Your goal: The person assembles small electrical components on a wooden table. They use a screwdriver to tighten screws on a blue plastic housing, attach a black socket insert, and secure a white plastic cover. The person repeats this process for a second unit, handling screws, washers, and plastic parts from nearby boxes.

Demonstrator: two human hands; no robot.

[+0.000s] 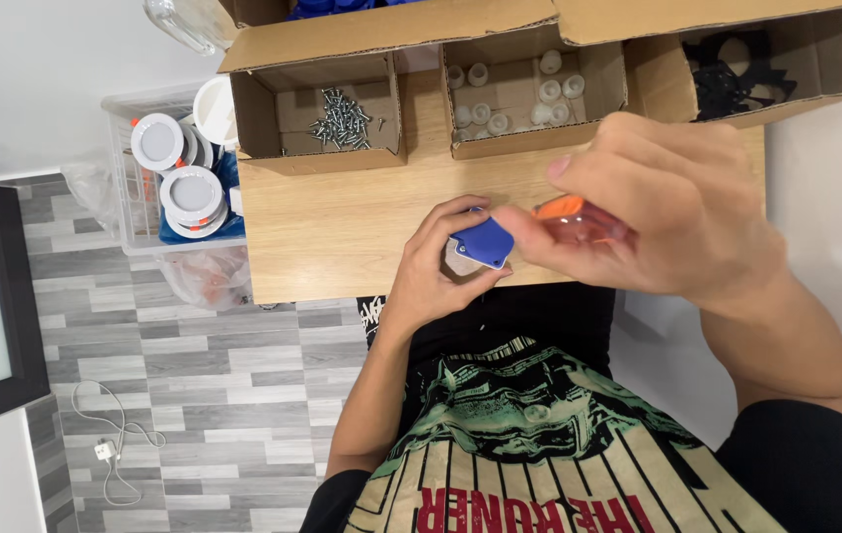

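My left hand (pixel 438 268) holds a small blue plastic part (pixel 483 240) with a white underside, just above the near edge of the wooden table (pixel 342 212). My right hand (pixel 672 202) is closed around a screwdriver with an orange and clear handle (pixel 579 219). Its tip end points at the blue part and is hidden behind my fingers. Both hands meet over the table's front edge.
Open cardboard boxes line the table's far side: one with screws (pixel 344 118), one with white round caps (pixel 512 94), one with black parts (pixel 736 77). A clear bin (pixel 130 192) of round white lamps stands left of the table. A white cable (pixel 113 449) lies on the grey floor.
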